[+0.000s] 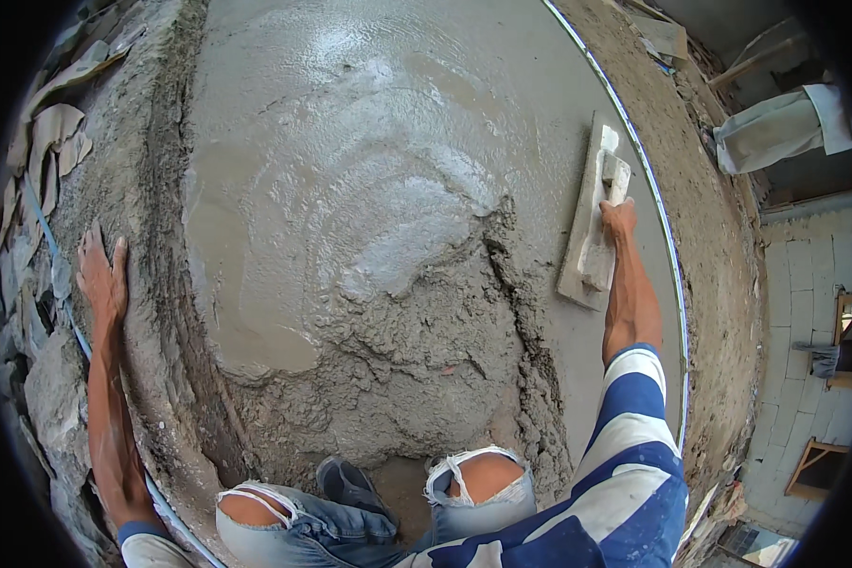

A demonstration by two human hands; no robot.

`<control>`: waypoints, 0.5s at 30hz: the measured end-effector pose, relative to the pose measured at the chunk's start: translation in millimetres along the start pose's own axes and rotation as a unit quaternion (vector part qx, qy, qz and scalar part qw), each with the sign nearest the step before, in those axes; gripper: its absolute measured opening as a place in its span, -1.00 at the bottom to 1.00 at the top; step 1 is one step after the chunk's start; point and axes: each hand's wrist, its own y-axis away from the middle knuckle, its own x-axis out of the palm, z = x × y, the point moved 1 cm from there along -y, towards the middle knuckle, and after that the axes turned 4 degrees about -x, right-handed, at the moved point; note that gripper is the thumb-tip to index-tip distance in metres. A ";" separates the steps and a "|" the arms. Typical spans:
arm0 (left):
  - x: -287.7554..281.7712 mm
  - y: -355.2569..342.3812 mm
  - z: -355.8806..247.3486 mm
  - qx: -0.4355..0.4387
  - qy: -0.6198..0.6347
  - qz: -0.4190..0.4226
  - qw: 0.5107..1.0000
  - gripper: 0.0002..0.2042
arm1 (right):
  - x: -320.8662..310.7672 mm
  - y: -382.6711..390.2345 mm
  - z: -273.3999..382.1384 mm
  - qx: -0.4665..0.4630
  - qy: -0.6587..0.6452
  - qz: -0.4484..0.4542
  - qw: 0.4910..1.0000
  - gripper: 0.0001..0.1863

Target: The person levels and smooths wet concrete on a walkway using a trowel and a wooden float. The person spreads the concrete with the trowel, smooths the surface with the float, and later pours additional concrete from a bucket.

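My right hand grips the handle of a wooden float lying flat on wet grey cement at the right side of the slab. My left hand rests palm down, fingers apart, on the rough cement edge at the left. A smooth, shiny patch covers the upper and middle slab. A lumpy, unsmoothed mound of mortar sits just in front of my knees in torn jeans.
A thin metal guide strip curves along the slab's right side. Broken stones and rubble lie at the left. A person's pale trouser leg shows at the upper right, with a white block wall beside.
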 end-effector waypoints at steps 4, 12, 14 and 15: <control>-0.8 1.8 3.4 0.002 -0.001 -0.023 1.000 -0.32 | 26.8 -25.1 30.4 -0.015 0.033 0.016 0.999 -0.20; 5.1 -3.5 2.6 0.028 -0.019 -0.051 0.998 -0.37 | 64.4 -67.7 117.3 -0.120 0.028 0.053 0.991 -0.28; 2.1 -2.6 8.3 0.030 -0.048 -0.056 0.997 -0.37 | 82.7 -65.2 143.6 -0.117 0.007 0.093 0.989 -0.26; 2.1 -2.3 8.6 0.031 -0.065 -0.069 0.995 -0.36 | 87.3 -68.2 155.2 -0.151 0.022 0.064 0.986 -0.29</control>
